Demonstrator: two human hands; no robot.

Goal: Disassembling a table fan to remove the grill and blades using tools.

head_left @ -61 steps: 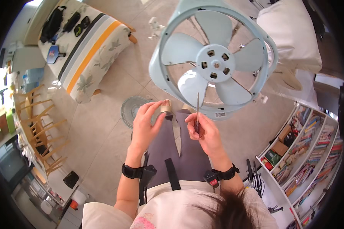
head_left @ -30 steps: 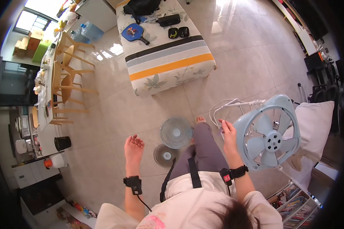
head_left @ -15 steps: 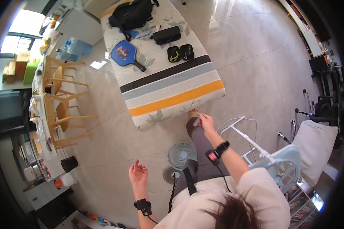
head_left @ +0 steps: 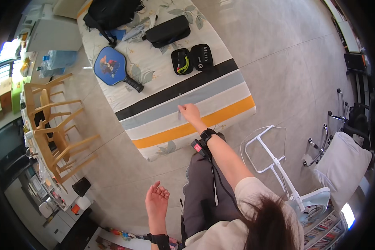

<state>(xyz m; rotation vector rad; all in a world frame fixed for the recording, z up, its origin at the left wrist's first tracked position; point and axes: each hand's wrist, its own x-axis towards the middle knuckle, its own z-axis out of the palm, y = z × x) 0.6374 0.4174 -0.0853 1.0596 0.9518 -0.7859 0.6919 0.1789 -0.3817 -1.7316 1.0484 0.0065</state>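
My right hand (head_left: 190, 113) hovers over the near end of a bed (head_left: 231, 92), above its striped cover. The fingers are pinched on a small greyish strip (head_left: 179, 115), whose kind is too small to make out. To the lower left, my left hand (head_left: 157, 200) is raised palm up, fingers loosely curled and apart, holding nothing. Farther up the bed lie a blue pickleball paddle (head_left: 111, 66) with a black handle, an unzipped small black case (head_left: 202, 57) with a yellow-green item inside, and a closed black pouch (head_left: 168, 31).
A black bag (head_left: 110, 14) rests at the bed's far end. Wooden chairs (head_left: 56, 135) stand along a cluttered table at the left. A white-framed fan stand (head_left: 275, 158) is on the floor at right, near a pale cushion (head_left: 341, 158) and wheeled chair legs.
My right hand has moved from beside my lower leg up and left over the bed, carrying the small strip. My body has come closer to the bed; the left hand stays raised.
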